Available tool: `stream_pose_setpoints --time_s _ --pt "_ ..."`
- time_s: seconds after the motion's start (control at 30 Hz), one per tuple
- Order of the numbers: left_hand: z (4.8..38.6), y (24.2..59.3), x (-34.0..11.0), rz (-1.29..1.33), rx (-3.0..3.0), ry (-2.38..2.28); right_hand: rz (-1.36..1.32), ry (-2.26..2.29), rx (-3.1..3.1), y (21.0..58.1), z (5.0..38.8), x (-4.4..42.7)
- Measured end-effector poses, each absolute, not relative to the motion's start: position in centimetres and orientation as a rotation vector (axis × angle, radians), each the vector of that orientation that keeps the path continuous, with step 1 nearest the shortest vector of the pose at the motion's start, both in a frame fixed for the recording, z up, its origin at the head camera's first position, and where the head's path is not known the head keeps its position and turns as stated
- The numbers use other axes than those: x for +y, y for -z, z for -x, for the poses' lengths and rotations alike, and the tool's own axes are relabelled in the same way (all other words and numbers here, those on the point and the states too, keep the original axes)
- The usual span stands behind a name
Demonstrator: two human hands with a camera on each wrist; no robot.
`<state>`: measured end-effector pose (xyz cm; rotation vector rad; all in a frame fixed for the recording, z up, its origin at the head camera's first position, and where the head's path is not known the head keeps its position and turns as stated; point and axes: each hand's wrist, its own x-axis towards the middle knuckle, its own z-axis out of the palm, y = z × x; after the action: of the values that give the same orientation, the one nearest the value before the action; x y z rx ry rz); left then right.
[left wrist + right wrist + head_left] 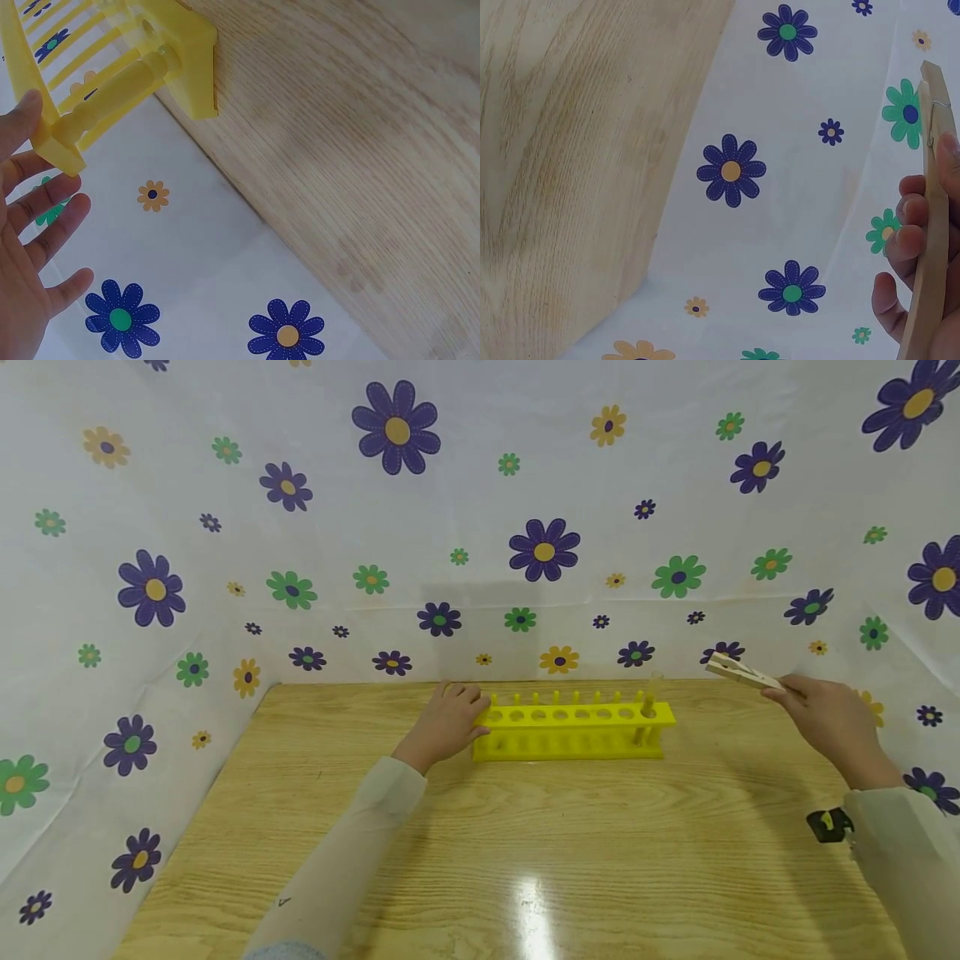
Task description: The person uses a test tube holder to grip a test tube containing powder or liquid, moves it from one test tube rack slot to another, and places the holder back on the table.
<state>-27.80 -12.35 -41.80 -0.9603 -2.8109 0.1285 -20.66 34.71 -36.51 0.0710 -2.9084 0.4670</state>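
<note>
A yellow test tube rack (540, 724) stands upright on the table, with a row of holes on top and a row of pegs behind. One glass test tube (648, 703) stands in its rightmost hole; whether it contains anything I cannot tell. My left hand (447, 720) pinches the rack's left end, thumb on top and index finger beneath, other fingers spread, as the left wrist view shows. To the right of the rack and raised above the table, my right hand (832, 718) grips a wooden test tube holder (738, 672). Its tip points left, apart from the tube.
The wood-grain table (570, 835) reaches back to a white flower-print cloth (465, 485), which also hangs along both sides. A small black and yellow object (830, 824) sits at my right sleeve cuff.
</note>
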Motion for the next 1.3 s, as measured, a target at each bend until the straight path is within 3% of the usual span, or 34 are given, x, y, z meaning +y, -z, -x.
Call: stream_pose_setpoints --time_s 1.3 --pt "27.8 42.0 -12.5 0.969 -2.776 -0.132 -0.15 -0.354 -2.838 35.1 21.3 33.8"
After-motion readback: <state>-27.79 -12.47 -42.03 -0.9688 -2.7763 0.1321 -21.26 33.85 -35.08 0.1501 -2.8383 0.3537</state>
